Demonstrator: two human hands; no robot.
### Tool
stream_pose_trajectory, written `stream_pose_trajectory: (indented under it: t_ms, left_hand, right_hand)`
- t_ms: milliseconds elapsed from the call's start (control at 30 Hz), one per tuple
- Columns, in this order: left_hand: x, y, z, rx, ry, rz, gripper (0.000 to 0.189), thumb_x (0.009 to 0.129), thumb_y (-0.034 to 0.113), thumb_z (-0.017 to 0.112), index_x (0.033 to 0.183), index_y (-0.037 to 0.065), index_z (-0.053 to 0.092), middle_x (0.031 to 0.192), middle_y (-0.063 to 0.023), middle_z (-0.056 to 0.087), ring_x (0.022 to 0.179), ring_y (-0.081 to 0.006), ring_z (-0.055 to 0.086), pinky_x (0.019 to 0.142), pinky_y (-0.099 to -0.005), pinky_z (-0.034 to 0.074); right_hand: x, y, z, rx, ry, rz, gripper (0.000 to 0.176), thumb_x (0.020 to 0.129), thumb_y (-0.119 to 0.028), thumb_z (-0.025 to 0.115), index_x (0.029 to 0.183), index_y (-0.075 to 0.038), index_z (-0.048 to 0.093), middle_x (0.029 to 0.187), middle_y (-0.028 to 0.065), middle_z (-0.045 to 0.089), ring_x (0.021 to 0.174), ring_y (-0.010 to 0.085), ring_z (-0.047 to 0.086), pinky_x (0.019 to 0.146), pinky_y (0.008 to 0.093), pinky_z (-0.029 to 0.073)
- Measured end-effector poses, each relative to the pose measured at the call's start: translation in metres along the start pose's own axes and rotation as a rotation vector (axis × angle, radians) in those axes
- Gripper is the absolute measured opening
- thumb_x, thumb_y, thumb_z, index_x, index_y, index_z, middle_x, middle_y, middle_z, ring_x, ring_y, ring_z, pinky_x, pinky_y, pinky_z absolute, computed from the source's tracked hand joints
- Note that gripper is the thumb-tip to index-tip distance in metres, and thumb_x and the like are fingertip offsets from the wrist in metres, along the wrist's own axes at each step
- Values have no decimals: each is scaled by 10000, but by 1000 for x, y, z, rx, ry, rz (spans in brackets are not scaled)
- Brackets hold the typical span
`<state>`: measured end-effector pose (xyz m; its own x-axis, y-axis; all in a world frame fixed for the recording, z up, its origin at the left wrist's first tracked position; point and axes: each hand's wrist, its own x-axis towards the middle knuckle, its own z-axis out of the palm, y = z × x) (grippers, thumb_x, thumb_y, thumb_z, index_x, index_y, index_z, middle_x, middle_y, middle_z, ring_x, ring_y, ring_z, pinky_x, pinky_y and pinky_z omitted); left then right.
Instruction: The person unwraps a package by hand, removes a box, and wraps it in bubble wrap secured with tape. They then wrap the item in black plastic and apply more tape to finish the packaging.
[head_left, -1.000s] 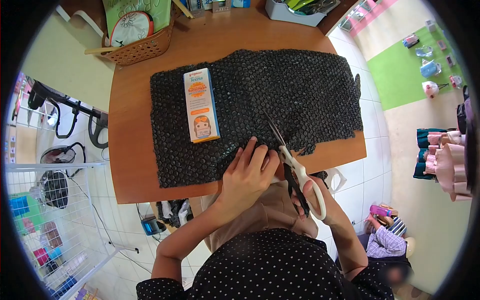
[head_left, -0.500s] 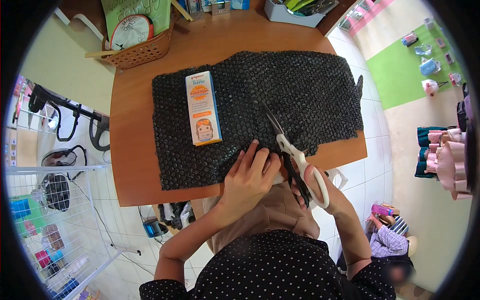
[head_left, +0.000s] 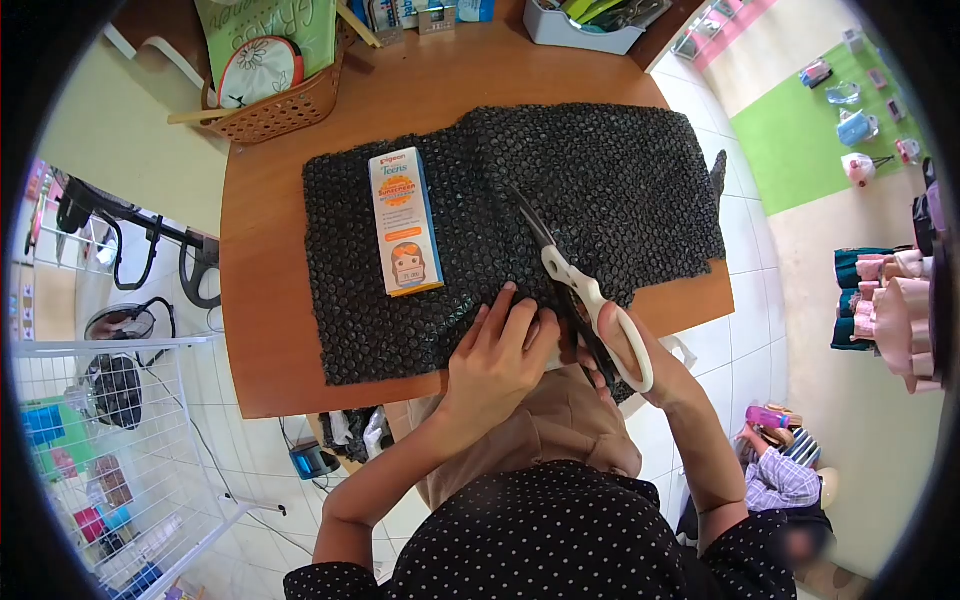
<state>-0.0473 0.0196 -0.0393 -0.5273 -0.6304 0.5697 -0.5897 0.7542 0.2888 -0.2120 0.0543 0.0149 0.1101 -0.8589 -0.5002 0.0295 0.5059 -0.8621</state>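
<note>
A sheet of black bubble wrap (head_left: 620,170) covers much of the wooden desk. On its left part lies a white, blue and orange sunscreen box (head_left: 405,220). My left hand (head_left: 500,350) rests on the wrap near its front edge, fingers stretched out and slightly apart, to the right of and below the box. In my right hand (head_left: 640,355) are white-and-black scissors (head_left: 565,275), gripped by the handles. Their blades point up and left into the middle of the wrap. Whether the wrap is between both blades is hard to make out.
A brown basket (head_left: 290,105) holding a green book stands at the back left, a grey bin (head_left: 575,38) of tools at the back right. A white wire rack (head_left: 110,345) stands left of the desk. Another person (head_left: 790,480) is low at the right.
My right hand and the scissors have moved slightly up and left, with the blades further into the wrap. My left hand stays nearly in place.
</note>
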Motion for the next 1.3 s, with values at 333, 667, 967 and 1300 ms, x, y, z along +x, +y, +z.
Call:
stream_pose_trajectory:
  t_ms: [333, 667, 967, 1300]
  left_hand:
    - [-1, -2, -1, 44, -11, 20, 134, 774, 95, 566, 903, 74, 598, 944, -64, 537, 962, -258, 605, 708, -349, 549]
    - [0, 2, -3, -6, -38, -2, 241, 705, 37, 557, 939, 28, 611, 959, -98, 524, 991, -308, 597, 745, -381, 540]
    - [1, 3, -4, -6, -53, 9, 246, 696, 38, 557, 936, 27, 608, 958, -102, 524, 1009, -307, 587, 763, -375, 538]
    - [0, 0, -3, -17, -39, 6, 258, 690, 13, 558, 944, 22, 603, 949, -103, 522, 993, -298, 596, 761, -367, 536]
  right_hand:
    - [9, -12, 4, 32, 1, 6, 646, 801, -648, 470, 834, -3, 503, 621, 10, 476, 470, 52, 491, 382, 178, 413]
    - [16, -18, -1, 34, -25, -8, 682, 777, -661, 499, 882, 13, 516, 608, 12, 491, 469, 67, 495, 371, 182, 408]
    - [20, -25, -2, -55, 30, -1, 674, 767, -683, 486, 823, -12, 506, 569, 11, 471, 442, 67, 492, 355, 178, 400]
    - [21, -28, -3, -92, -6, 97, 718, 742, -736, 450, 814, -23, 500, 602, 20, 477, 473, 84, 513, 392, 204, 433]
